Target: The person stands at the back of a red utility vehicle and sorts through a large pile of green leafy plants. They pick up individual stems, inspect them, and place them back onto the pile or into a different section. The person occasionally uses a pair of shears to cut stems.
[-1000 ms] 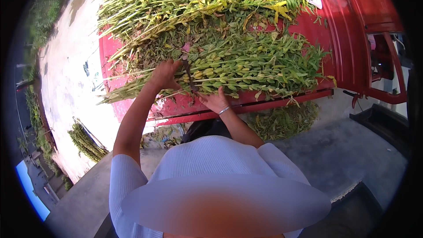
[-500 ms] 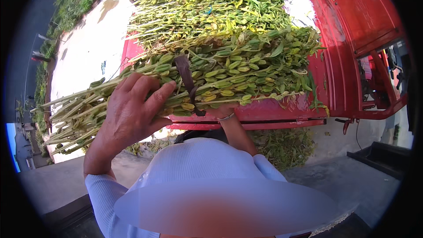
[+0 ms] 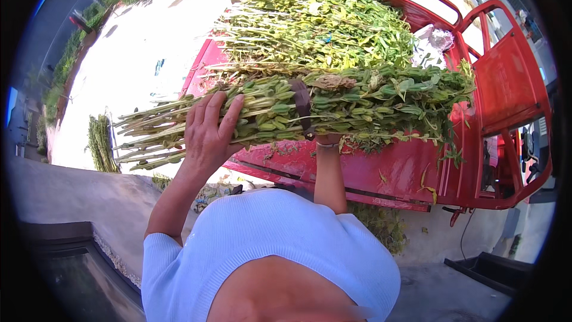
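Observation:
A thick bundle of sesame stalks (image 3: 271, 107) with green and yellowish pods lies across both my hands, above the near part of a red cart bed. A dark brown strip (image 3: 302, 107) ties it round the middle. My left hand (image 3: 210, 131) grips the bundle from the near side, left of the tie, with its fingers over the top. From below, my right hand (image 3: 329, 139) holds the bundle close to the tie; its fingers are hidden under the stalks. The bare stalk ends point left, and the leafy tops hang to the right.
More sesame stalks (image 3: 316, 24) cover the far part of the cart bed (image 3: 381, 170). A white sack (image 3: 430, 48) lies beside them near the red cab frame (image 3: 509, 83). Another bundle (image 3: 102, 143) stands on the ground at left. Loose plants (image 3: 381, 226) lie under the bed's edge.
The view has shifted, so the cart sits farther right and lower in it. The bundle now lies more level, still in both hands, and the standing bundle at left has come into sight.

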A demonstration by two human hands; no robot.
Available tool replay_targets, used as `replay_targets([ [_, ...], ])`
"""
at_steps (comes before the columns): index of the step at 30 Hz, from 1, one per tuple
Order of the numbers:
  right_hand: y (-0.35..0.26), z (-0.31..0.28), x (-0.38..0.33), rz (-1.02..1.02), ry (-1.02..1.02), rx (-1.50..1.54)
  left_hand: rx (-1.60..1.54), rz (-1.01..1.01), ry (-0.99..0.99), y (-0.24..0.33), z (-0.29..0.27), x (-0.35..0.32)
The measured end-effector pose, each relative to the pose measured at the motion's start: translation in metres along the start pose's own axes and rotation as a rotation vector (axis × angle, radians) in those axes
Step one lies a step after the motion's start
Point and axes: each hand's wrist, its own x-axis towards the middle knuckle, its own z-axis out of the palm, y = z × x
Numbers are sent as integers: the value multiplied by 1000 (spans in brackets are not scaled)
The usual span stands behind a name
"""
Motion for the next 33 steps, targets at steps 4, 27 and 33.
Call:
replay_targets([
  [4,-6,-39,-20,98,279,-111,44,86,112,-27,24,-7],
  [27,45,-115,-139,1062,846,-2510,-344,-338,-820,-34,294,-150],
  [33,34,-118,-118,1012,576,-2579,-328,-341,-663,-21,292,-138],
])
